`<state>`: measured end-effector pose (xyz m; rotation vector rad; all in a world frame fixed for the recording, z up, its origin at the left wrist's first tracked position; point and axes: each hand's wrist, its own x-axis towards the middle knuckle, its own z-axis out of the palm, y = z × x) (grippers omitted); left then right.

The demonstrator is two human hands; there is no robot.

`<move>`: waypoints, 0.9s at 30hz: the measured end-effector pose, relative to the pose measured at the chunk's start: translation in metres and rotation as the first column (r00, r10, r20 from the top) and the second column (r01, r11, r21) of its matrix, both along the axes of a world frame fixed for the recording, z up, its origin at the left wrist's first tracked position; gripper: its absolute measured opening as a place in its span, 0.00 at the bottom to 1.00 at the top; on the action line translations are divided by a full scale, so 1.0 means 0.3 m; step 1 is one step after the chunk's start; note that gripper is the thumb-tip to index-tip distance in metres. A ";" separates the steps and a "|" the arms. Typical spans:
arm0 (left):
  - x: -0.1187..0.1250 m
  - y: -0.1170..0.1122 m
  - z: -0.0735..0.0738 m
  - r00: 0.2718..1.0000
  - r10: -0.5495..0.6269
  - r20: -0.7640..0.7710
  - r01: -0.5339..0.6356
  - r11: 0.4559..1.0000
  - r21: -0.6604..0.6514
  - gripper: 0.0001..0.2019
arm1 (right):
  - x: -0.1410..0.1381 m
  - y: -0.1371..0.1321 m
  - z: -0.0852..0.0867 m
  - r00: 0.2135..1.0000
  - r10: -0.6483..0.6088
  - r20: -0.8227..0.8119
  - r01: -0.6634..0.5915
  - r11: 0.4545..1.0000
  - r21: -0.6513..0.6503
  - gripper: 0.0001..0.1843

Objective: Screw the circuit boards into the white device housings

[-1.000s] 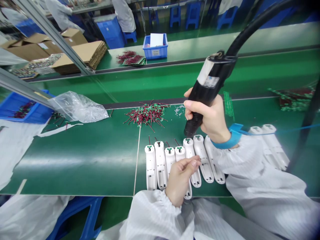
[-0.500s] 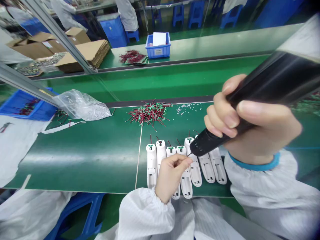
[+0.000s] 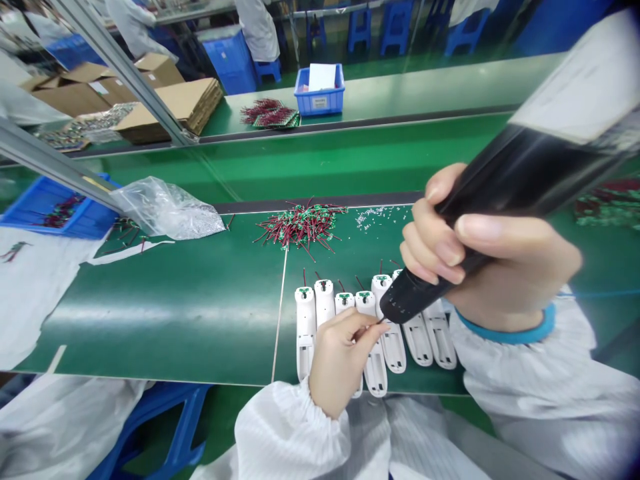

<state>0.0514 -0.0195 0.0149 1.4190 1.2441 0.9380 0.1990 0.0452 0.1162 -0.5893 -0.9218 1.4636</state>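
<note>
My right hand (image 3: pixel 505 277) is wrapped round a black electric screwdriver (image 3: pixel 525 163), which slants down to the left. Its thin bit reaches the pinched thumb and forefinger of my left hand (image 3: pixel 340 353). Whatever those fingertips hold is too small to make out. Beneath both hands lie several white plastic housings (image 3: pixel 305 310) in a row, each with a long open recess. At their upper ends sit small green circuit boards (image 3: pixel 344 296) with short red wires sticking up. My left hand and the screwdriver cover parts of the middle housings.
Beyond the housings are a pile of red-wired circuit boards (image 3: pixel 303 223) and scattered small screws (image 3: pixel 377 217). A clear plastic bag (image 3: pixel 167 210) and a blue bin (image 3: pixel 83 217) stand at the left. A metal post (image 3: pixel 125 80) slants across the upper left.
My right hand and the screwdriver have shifted slightly left, with the bit now right at my left fingertips. My left hand stays pinched in almost the same place.
</note>
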 end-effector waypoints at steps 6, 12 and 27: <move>0.003 0.020 -0.001 0.924 0.176 0.339 -0.036 0.924 -0.381 0.07 | -0.012 0.016 -0.033 0.995 -0.082 0.059 0.079 0.995 0.056 0.08; -0.028 0.007 -0.007 0.650 0.440 0.619 0.238 0.656 -0.716 0.12 | -0.027 0.074 -0.134 0.955 -0.247 0.164 0.211 0.955 0.208 0.08; 0.001 -0.037 -0.066 0.647 0.498 0.577 0.186 0.631 -0.753 0.15 | -0.051 0.106 -0.190 0.951 -0.177 0.253 0.156 0.983 0.099 0.09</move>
